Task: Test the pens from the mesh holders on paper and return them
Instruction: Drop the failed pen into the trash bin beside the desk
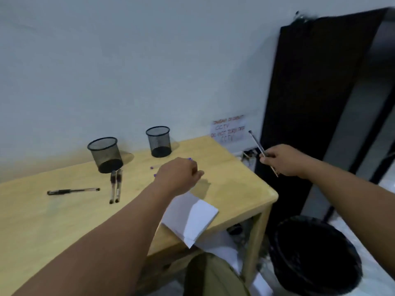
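Pen, slim with a clear barrel [259, 148], sits pinched in the right hand [284, 160] off the wooden table's [245, 189] right edge; light, stiff, slippery, best gripped mid-barrel. Left hand [178, 175] hovers curled over purple-capped pens [152, 167]; contents unclear.

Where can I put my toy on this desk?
Bare wood lies at the near left, in front of the black pen, and along the right edge past the folded paper. It is crowded around the two mesh holders, the pen pair and the left hand.
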